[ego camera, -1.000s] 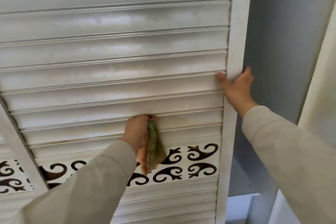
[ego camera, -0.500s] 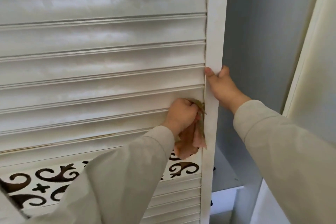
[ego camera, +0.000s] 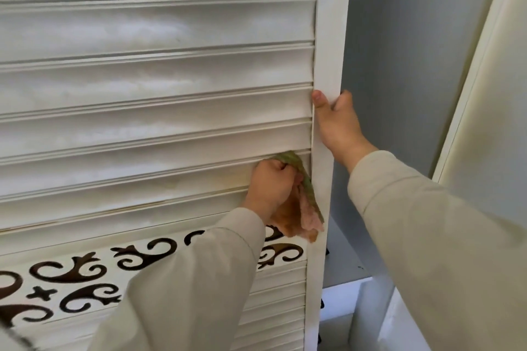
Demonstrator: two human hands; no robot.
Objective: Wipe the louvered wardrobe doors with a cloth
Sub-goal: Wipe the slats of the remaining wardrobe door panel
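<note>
A white louvered wardrobe door [ego camera: 148, 82] fills the left of the view, swung open. My left hand [ego camera: 271, 182] is closed on a green, orange and pink cloth [ego camera: 302, 208] and presses it against a slat at its right end, next to the door's upright frame [ego camera: 328, 37]. The cloth's loose end hangs down below my fist. My right hand [ego camera: 339, 122] grips the frame's outer edge a little higher, thumb on the front face, fingers hidden behind the frame.
A band of dark scroll cut-outs [ego camera: 79, 282] crosses the door below the wiped slats, with narrower slats [ego camera: 273, 305] beneath. Right of the door is the grey wardrobe interior [ego camera: 399, 65] with a white shelf [ego camera: 345, 296]. A cream panel [ego camera: 490, 111] stands at far right.
My left hand slid the cloth along the slat from the door's middle to its right end. My right hand kept its hold on the frame edge. The view shifted right and closer.
</note>
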